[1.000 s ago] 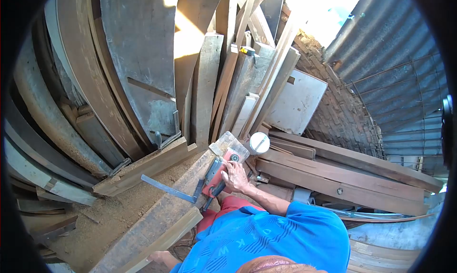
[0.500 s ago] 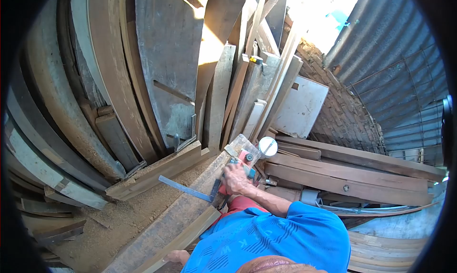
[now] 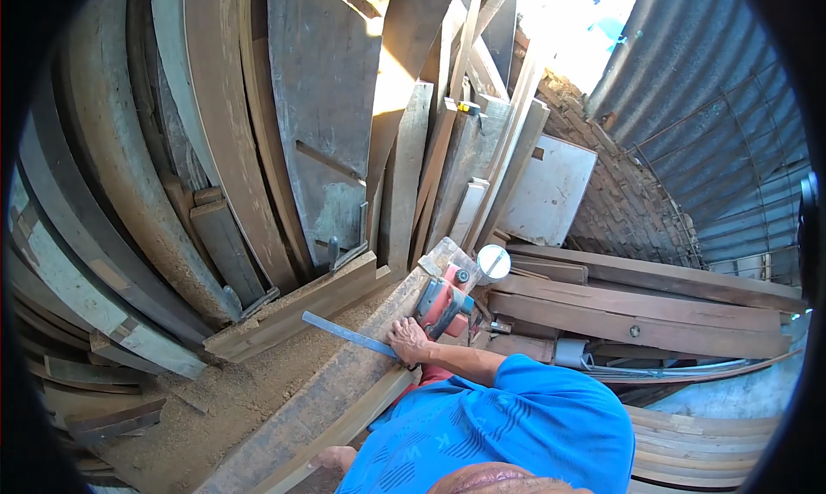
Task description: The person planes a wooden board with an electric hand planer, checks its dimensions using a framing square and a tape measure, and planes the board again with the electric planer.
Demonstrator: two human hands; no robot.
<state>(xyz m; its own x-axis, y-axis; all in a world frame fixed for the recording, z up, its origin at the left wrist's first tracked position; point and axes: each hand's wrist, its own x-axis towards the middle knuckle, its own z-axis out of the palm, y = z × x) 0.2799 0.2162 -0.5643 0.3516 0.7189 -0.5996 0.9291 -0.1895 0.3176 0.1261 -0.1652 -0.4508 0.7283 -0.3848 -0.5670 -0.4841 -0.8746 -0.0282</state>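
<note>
Worn bench (image 3: 314,405) — right hand (image 3: 409,341) curled over metal square (image 3: 348,334), left hand (image 3: 335,458) apart — cannot tell either's grip.

blue shirt (image 3: 516,416) has ltrs k & w (image 3: 422,454), other print unclear.

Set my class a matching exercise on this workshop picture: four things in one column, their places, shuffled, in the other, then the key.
Things
1. Red power planer
2. Thin silver metal ruler
3. Small yellow-and-black tape measure
4. White rectangular panel

Places
A. At the top of an upright grey timber
B. Propped near the brick wall
C. On the worn wooden plank, near the round white-topped tin
D. With one end at the right hand

Right pairs: 1-C, 2-D, 3-A, 4-B
</note>
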